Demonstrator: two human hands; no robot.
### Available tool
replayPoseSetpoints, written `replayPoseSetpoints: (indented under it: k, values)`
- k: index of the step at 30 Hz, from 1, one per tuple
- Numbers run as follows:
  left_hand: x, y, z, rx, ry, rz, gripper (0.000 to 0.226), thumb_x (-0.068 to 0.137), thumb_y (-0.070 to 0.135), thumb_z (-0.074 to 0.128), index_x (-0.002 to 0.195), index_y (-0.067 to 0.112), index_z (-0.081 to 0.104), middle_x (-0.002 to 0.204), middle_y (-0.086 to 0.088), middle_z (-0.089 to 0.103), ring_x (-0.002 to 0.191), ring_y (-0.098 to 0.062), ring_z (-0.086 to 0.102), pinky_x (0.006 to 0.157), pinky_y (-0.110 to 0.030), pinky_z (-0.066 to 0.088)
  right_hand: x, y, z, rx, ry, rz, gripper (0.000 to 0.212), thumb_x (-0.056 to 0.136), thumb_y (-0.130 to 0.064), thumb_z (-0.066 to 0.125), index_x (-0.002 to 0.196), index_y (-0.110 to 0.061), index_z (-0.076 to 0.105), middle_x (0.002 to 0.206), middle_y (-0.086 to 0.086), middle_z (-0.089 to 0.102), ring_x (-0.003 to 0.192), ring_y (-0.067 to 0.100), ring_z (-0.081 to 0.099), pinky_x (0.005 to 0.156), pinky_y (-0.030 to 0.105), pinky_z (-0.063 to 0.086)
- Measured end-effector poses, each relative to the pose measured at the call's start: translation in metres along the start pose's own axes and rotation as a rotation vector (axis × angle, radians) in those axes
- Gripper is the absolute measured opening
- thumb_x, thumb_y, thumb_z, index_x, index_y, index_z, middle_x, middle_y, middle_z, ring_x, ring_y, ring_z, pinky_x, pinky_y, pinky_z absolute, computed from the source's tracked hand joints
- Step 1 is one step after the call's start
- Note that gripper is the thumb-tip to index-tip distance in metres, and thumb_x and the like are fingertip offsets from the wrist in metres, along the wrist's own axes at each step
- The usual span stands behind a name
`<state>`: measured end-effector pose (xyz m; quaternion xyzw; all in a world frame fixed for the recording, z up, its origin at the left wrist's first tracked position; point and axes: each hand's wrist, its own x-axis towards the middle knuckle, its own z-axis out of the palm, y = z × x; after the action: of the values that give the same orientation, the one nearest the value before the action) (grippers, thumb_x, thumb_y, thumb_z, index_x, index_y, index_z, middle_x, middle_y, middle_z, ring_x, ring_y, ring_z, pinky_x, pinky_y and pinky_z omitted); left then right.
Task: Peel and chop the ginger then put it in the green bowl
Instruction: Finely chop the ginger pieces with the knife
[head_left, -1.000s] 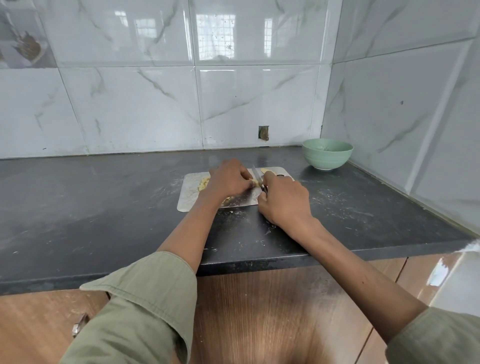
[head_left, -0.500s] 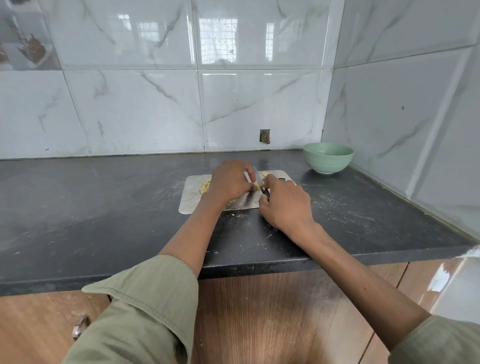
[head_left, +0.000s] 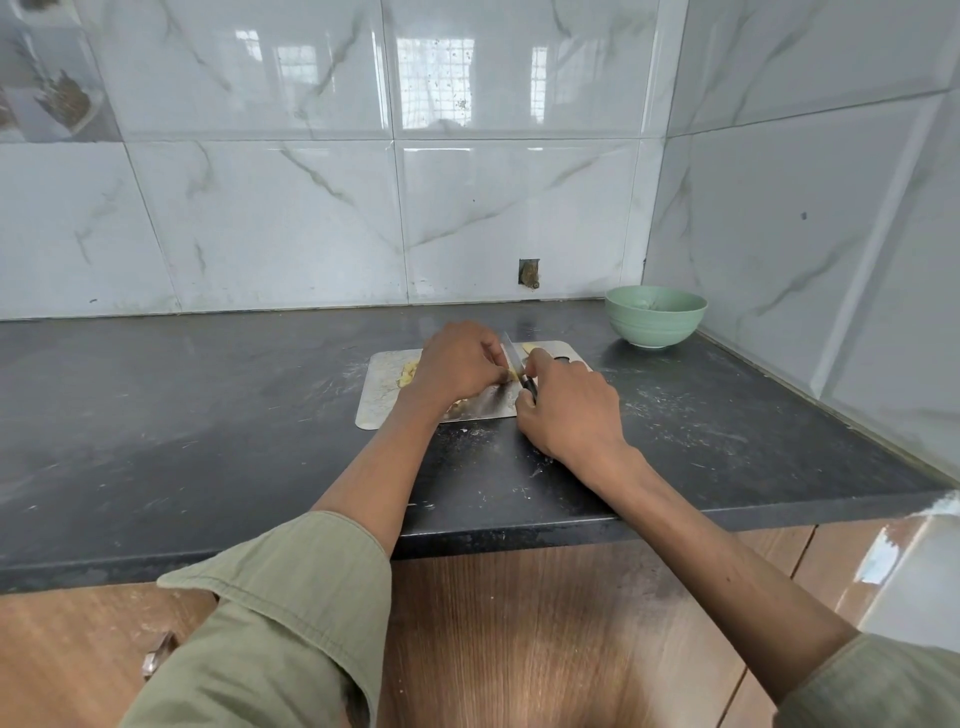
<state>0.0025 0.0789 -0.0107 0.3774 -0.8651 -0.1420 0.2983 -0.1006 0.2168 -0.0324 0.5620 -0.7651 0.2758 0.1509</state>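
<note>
Ginger (head_left: 410, 373) on cutting board (head_left: 379, 400), chopping stage: left hand (head_left: 457, 364) pins it, right hand (head_left: 569, 410) grasps knife (head_left: 517, 364); next, transfer to green bowl (head_left: 655, 317)

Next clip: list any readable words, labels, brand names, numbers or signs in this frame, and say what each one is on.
None: no text can be read anywhere in this frame.
Green bowl: plain, no marking seen.
Cutting board: no print visible on its bare part.
Knife: blade too small to show any brand mark.
Wall tiles: only marble veining and window reflections.
</note>
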Motion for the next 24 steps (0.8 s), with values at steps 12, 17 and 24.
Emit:
replayPoseSetpoints:
  k: [12,17,24]
  values:
    - [0.002,-0.004,0.002,-0.085,0.04,-0.002,0.009,0.068,0.022,0.092,0.07,0.022,0.082,0.062,0.006,0.073,0.062,-0.006,0.067,0.069,-0.021,0.05,0.01,0.004,0.001,0.033,-0.056,0.002,0.019,0.092,-0.026,0.054,0.109,-0.021,0.059,0.103,0.009,0.068,0.1,0.035,0.06,0.07,0.037,0.035]
    - [0.002,-0.004,0.003,-0.101,0.045,0.008,0.01,0.067,0.021,0.092,0.068,0.022,0.082,0.062,0.007,0.073,0.062,-0.004,0.067,0.071,-0.024,0.053,0.005,0.004,0.001,0.023,-0.058,0.023,0.021,0.091,-0.027,0.055,0.111,-0.024,0.06,0.106,0.01,0.065,0.1,0.035,0.06,0.072,0.036,0.035]
    - [0.001,-0.005,0.003,-0.117,0.032,0.002,0.013,0.067,0.023,0.094,0.067,0.022,0.081,0.059,0.008,0.072,0.055,-0.001,0.065,0.059,-0.015,0.046,0.013,-0.003,-0.002,-0.004,-0.068,0.01,0.022,0.091,-0.027,0.056,0.111,-0.019,0.061,0.106,0.01,0.067,0.102,0.035,0.061,0.071,0.035,0.037]
